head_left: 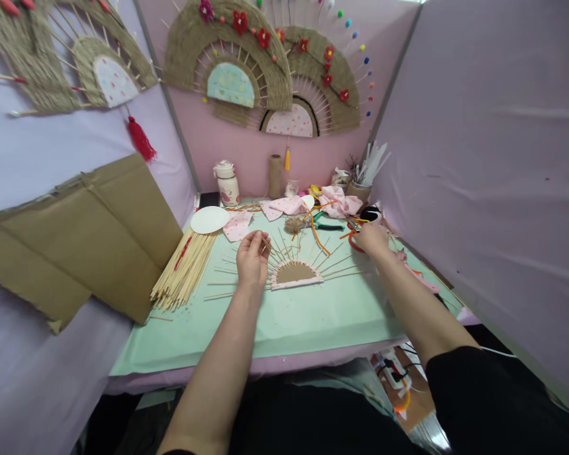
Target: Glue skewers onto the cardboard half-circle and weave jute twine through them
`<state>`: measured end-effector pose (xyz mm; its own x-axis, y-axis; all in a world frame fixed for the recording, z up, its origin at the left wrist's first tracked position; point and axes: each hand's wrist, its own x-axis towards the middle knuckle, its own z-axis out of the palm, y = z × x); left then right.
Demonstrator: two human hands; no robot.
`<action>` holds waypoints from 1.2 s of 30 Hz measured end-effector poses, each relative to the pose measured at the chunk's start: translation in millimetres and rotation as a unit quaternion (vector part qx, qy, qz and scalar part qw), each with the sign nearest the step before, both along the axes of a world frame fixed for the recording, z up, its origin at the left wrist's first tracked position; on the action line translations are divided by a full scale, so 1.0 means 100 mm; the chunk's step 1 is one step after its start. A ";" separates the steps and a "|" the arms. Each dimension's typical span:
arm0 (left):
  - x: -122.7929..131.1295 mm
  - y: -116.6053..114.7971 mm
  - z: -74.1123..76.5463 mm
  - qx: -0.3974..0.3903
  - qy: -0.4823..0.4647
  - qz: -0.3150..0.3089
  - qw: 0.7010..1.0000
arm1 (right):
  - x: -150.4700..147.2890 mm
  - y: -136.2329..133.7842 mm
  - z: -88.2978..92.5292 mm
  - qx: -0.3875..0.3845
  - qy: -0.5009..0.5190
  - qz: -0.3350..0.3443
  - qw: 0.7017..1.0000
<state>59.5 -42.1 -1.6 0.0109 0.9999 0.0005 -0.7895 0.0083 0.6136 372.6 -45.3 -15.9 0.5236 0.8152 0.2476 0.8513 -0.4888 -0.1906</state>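
Note:
A half-round cardboard piece [296, 272] with a pale pink edge lies on the table, thin wooden sticks [344, 270] fanning out from it. My left hand [253, 258] is at its left side, thumb and fingers pinched on a thin strand or stick whose kind is hard to make out. Farther right, my right hand [372, 240] reaches down with bent fingers onto red-handled scissors [355, 244], partly covering them. Between the hands and farther back sits a ball of twine [293, 224] beside green-handled pliers [329, 226].
A bundle of sticks [184, 272] and a white oval [209, 220] lie left, near leaning cardboard [90, 234]. Pink cloth [284, 207], a white bottle [226, 183] and a cardboard tube [275, 175] stand or lie at the back. Finished fans [227, 54] hang on the wall.

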 end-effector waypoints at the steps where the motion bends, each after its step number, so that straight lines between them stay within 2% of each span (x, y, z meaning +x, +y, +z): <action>1: 0.00 0.00 0.00 -0.003 -0.002 -0.006 1.000 | -0.12 -0.02 0.06 0.018 0.000 0.017 1.000; 3: 0.01 -0.01 0.00 -0.004 -0.007 -0.018 1.000 | -0.45 -0.06 0.19 0.080 0.051 0.125 0.988; 4: 0.01 -0.02 0.00 -0.004 -0.011 -0.023 1.000 | -0.65 -0.09 0.24 0.114 0.112 0.203 0.966; 7: 0.00 -0.03 0.02 -0.002 -0.024 -0.032 0.999 | -1.30 -0.20 0.29 0.150 0.272 0.394 0.865; 9: -0.01 -0.03 0.03 -0.006 -0.031 -0.033 0.999 | -1.64 -0.24 0.21 0.156 0.308 0.446 0.826; 12: -0.03 -0.01 0.04 -0.025 -0.052 -0.027 0.998 | -1.89 -0.25 0.04 0.159 0.322 0.448 0.819; 17: -0.06 0.02 0.04 -0.050 -0.109 -0.017 0.993 | -1.89 -0.23 -0.13 0.195 0.374 0.415 0.806; 20: -0.07 0.03 0.05 -0.070 -0.135 -0.008 0.988 | -1.89 -0.22 -0.15 0.215 0.388 0.402 0.801; 24: -0.06 0.04 0.06 -0.089 -0.147 -0.004 0.985 | -1.93 -0.21 -0.16 0.235 0.368 0.389 0.811; 30: -0.06 0.04 0.06 -0.095 -0.148 0.006 0.984 | -1.94 -0.21 -0.13 0.233 0.357 0.404 0.809; 34: -0.06 0.08 0.01 -0.096 -0.133 0.017 0.986 | -1.91 -0.25 -0.07 0.241 0.350 0.380 0.822; 36: -0.06 0.10 -0.03 -0.096 -0.093 0.009 0.991 | -1.88 -0.26 -0.05 0.239 0.344 0.372 0.828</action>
